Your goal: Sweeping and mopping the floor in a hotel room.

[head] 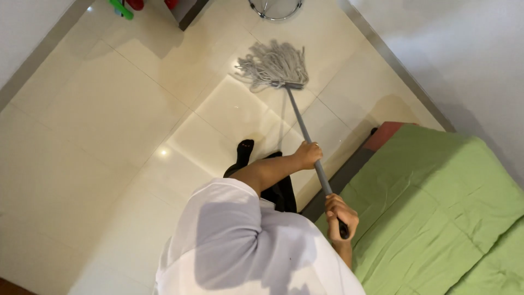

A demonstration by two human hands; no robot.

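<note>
item: grey string mop with a long grey metal handle (305,131). its stringy head (274,65) lies spread on the glossy cream tiled floor (109,120), close to the base of a round chrome stand (275,8) at the top edge. the handle slants from the head back toward the person.

left hand (308,154): fingers wrapped fully around the handle at about its middle, forearm stretched forward out of a white short sleeve (234,229).

right hand (341,216): fingers curled tight around the dark upper end of the handle, held just above the edge of the bed.

person: white shirt, dark trousers, 1 foot in a black sock (244,148) set on the floor near the handle.

surroundings: bed with a green quilted cover (436,207) at the right, touching the white wall (469,49); a red corner of mattress (382,135) shows at its near end. grey skirting runs along both walls. a bright green object (121,9) and red items, too cropped to identify, sit at the top left.
</note>
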